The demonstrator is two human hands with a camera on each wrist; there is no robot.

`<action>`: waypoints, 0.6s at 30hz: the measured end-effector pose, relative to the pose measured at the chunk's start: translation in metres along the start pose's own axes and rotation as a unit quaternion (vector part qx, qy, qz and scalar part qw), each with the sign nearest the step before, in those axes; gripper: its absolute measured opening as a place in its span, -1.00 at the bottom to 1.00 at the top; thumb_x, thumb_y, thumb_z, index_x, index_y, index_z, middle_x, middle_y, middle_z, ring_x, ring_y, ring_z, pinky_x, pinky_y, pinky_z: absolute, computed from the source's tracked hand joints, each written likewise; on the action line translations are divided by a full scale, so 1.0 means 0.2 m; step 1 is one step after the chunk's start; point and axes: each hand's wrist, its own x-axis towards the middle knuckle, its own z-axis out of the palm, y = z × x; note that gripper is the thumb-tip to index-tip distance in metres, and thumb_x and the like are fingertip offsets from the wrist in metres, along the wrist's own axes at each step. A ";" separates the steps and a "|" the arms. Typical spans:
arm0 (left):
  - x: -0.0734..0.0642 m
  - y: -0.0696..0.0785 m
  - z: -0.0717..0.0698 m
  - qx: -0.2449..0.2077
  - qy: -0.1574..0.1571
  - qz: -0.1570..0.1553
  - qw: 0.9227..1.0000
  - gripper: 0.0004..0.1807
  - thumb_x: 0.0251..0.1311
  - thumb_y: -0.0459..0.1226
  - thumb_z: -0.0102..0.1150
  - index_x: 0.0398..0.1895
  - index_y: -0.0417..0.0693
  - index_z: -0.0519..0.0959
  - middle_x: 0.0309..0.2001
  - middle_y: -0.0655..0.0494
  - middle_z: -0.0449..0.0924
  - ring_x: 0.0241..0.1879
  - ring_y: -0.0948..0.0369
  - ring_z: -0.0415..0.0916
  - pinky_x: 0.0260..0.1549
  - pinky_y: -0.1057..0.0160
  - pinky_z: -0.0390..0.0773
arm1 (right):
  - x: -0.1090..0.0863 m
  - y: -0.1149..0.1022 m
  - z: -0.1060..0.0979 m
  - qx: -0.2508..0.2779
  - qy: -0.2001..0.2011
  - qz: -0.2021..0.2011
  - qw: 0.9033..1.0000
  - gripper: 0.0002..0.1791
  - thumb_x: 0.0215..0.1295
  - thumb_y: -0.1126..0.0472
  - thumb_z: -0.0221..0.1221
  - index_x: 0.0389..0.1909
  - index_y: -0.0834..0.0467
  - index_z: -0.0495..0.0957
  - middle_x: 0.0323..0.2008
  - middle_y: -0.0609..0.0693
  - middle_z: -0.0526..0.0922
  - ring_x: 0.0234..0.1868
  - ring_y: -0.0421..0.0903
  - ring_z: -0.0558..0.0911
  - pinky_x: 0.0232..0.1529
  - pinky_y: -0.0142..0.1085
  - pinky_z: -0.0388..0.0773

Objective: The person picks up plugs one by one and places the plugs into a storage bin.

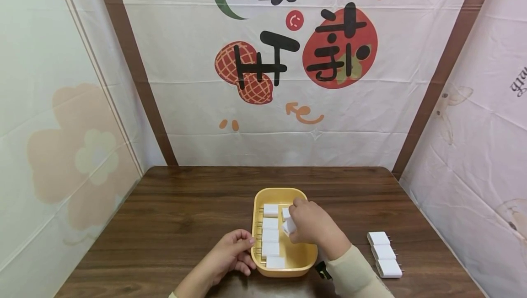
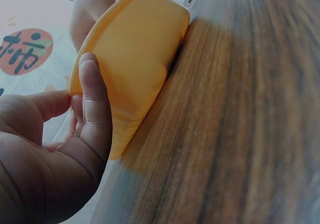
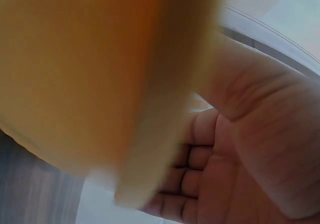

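Note:
A yellow plastic tray (image 1: 285, 273) stands on the table with a column of several white charger plugs (image 1: 270, 235) along its left side, prongs to the left. My left hand (image 1: 232, 254) holds the tray's left rim; in the left wrist view the thumb and fingers (image 2: 95, 98) meet at the rim and outer wall. Over the tray's right half, my right hand (image 1: 313, 224) grips a white charger plug (image 1: 289, 226). Another white plug (image 1: 286, 214) lies just behind it, partly covered by the hand. In the right wrist view, the blurred tray wall (image 3: 85, 83) hides what the fingers hold.
To the right of the tray, 3 white charger plugs (image 1: 384, 253) lie in a row on the wooden table (image 1: 185, 206), prongs to the right. Printed cloth (image 1: 288, 142) hangs behind the table and on both sides.

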 end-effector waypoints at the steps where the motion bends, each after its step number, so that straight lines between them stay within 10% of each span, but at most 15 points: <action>1: 0.00 0.00 0.00 0.000 0.000 0.000 1.000 -0.70 0.53 -0.22 0.05 0.06 -0.31 0.33 -0.39 -0.04 0.63 -0.51 0.21 0.68 -0.57 0.29 0.68 | 0.00 0.00 0.00 -0.004 0.001 -0.001 1.000 -0.49 -0.09 -0.02 0.48 -0.19 0.24 0.65 -0.32 -0.05 0.47 -0.40 -0.17 0.39 -0.31 -0.24 0.53; 18: 0.00 0.00 -0.01 0.003 0.000 0.004 1.000 -0.70 0.52 -0.20 0.08 0.02 -0.28 0.34 -0.38 -0.05 0.64 -0.52 0.21 0.67 -0.57 0.30 0.68 | 0.02 -0.02 0.09 -0.053 -0.015 -0.004 0.998 -0.59 -0.11 -0.02 0.41 -0.31 0.19 0.63 -0.28 -0.01 0.54 -0.22 -0.03 0.49 -0.02 -0.09 0.56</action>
